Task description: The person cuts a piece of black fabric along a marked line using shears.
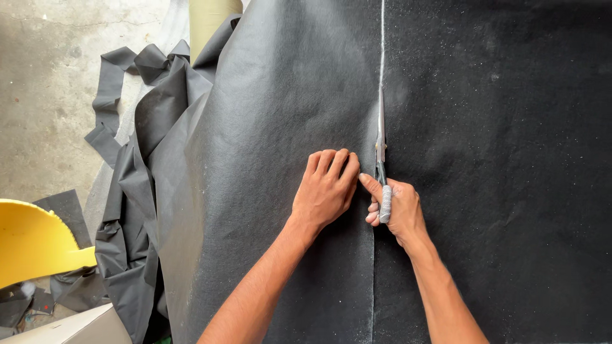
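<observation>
Black fabric (268, 127) is pinned flat by curled left hand (326, 190) fingers while scissors (381, 150) are gripped by the closed right hand (395, 210).

The grey sheet (274, 127) under the left hand (326, 188) looks like thin non-woven cloth, matt with a faint sheen, creased where it bunches at nine o'clock; the black layer (503, 146) at three o'clock is rougher and felt-like, flecked with pale specks. The scissors (381, 146) in the right hand (396, 210) have dull metal blades and a handle wrapped in grey tape. At eight o'clock the yellow chair (32, 242) is smooth glossy plastic, and the floor (44, 83) at ten o'clock is rough, stained concrete.
</observation>
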